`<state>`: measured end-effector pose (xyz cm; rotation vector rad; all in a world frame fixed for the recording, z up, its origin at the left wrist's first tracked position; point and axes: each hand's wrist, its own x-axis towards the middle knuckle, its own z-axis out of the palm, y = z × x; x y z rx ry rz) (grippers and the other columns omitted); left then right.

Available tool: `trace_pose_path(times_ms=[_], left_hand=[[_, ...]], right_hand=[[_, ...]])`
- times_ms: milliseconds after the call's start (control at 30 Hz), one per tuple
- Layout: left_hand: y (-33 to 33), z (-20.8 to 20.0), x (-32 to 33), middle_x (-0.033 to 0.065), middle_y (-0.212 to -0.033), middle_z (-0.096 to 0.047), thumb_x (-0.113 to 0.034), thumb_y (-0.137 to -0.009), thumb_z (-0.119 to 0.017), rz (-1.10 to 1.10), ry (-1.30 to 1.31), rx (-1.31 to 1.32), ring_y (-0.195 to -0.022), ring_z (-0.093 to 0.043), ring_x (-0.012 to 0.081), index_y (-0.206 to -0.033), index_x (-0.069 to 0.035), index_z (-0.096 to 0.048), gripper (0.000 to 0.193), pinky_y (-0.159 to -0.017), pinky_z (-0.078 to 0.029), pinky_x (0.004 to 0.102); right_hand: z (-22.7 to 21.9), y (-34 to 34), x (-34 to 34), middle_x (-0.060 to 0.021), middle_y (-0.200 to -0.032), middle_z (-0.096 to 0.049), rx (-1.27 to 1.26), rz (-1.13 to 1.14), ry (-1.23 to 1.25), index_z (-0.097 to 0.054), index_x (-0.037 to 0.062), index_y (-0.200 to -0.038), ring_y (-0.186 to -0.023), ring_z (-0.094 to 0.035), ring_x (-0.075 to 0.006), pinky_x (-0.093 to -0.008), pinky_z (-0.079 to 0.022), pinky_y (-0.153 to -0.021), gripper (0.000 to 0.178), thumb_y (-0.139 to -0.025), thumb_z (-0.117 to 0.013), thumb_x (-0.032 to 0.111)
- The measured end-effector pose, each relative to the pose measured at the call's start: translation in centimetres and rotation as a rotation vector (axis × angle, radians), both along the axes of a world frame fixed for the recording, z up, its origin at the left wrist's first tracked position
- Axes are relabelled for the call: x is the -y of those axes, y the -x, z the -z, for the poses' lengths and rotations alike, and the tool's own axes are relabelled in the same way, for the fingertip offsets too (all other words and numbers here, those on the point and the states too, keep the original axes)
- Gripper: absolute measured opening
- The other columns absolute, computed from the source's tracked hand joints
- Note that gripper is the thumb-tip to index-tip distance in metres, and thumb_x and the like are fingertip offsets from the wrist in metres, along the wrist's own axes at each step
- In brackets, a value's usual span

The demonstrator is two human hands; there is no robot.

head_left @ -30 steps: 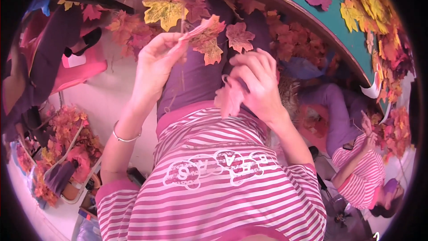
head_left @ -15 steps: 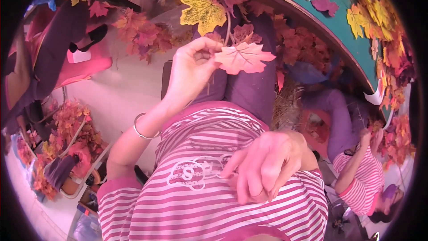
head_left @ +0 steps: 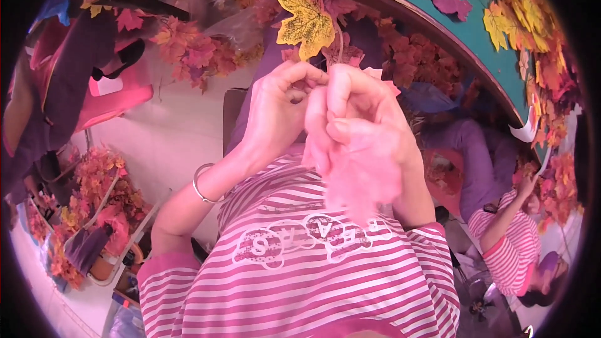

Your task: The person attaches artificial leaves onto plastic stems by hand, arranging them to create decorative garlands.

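Observation:
A sprig of artificial maple leaves hangs over my lap. Its yellow leaf [head_left: 307, 22] with dark speckles sits at the far end, beside a thin curved stem [head_left: 341, 40]. My left hand [head_left: 275, 103] is closed, thumb and fingertips pinching the sprig near its base. Right against it, my right hand [head_left: 372, 103] is closed too, fingers curled at the same spot. From the right hand hangs a pale pink leaf [head_left: 363, 181], blurred by motion, above my striped shirt. Another pink leaf [head_left: 388, 81] of the sprig shows partly behind the right hand. The fingertips' exact grip is hidden.
A green tabletop [head_left: 432, 15] with a brown edge curves ahead, strewn with leaves. Leaf heaps [head_left: 422, 56] lie beyond my knees, another pile [head_left: 94, 194] at left. A co-worker in a striped shirt [head_left: 510, 244] sits at right; a red stool [head_left: 119, 103] stands at left.
My right hand has come up from in front of my shirt to meet the left, a pink leaf now visible in it. The left hand and yellow leaf have shifted slightly right.

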<state>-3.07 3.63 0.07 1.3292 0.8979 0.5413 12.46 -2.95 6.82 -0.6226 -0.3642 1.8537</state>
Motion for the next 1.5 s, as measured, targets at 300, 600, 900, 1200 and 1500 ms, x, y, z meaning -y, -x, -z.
trace_pose_path(times_ms=[300,600,900,1200,1500], left_hand=[[-1.4,-0.4,-0.1,0.0035,-0.091,-0.064,-0.008,-0.100,-0.065,-0.268,0.332,0.180,-0.072,-0.060,0.0076,-0.106,-0.002,-0.058,0.011,-0.067,-0.050,0.0240],[-2.0,1.6,1.1,0.0022,-0.101,-0.057,-0.006,-0.093,-0.063,-0.135,0.322,0.366,-0.090,-0.055,0.0068,-0.116,-0.002,-0.053,0.026,-0.084,-0.048,0.0228],[-1.9,0.2,1.7,0.0011,-0.092,-0.066,-0.009,-0.096,-0.068,-0.208,0.461,0.225,-0.080,-0.059,0.0056,-0.113,0.001,-0.063,0.020,-0.072,-0.049,0.0213],[-0.9,-1.1,2.0,0.0084,-0.106,-0.070,-0.007,-0.101,-0.062,-0.229,0.663,0.504,-0.092,-0.065,0.0118,-0.116,0.001,-0.065,0.018,-0.078,-0.052,0.0236],[-1.3,0.6,3.0,0.0100,-0.119,-0.065,-0.017,-0.104,-0.059,-0.205,0.725,0.657,-0.102,-0.063,0.0173,-0.132,-0.002,-0.057,0.032,-0.091,-0.054,0.0288]], right_hand=[[3.7,2.8,0.5,-0.0093,-0.093,-0.067,1.746,0.614,-0.473,-0.057,0.0006,-0.080,-0.078,-0.064,-0.0159,-0.0276,-0.051,-0.064,0.022,-0.079,-0.076,-0.010],[3.9,5.1,1.4,-0.0113,-0.093,-0.069,1.465,0.562,-0.593,-0.058,0.0033,-0.090,-0.089,-0.069,-0.0292,-0.0372,-0.050,-0.091,0.024,-0.079,-0.076,-0.008],[3.3,1.3,0.3,-0.0110,-0.086,-0.065,1.534,0.569,-0.295,-0.069,0.0014,-0.095,-0.075,-0.066,-0.0276,-0.0347,-0.052,-0.065,0.016,-0.081,-0.074,-0.004],[4.4,1.2,2.4,-0.0089,-0.087,-0.066,1.231,0.648,-0.051,-0.067,-0.0039,-0.097,-0.075,-0.067,-0.0148,-0.0249,-0.051,-0.066,0.005,-0.092,-0.068,-0.006],[5.6,1.9,2.6,-0.0099,-0.085,-0.062,1.415,0.847,-0.197,-0.067,-0.0034,-0.097,-0.073,-0.060,-0.0157,-0.0259,-0.048,-0.063,0.010,-0.089,-0.072,-0.006]])
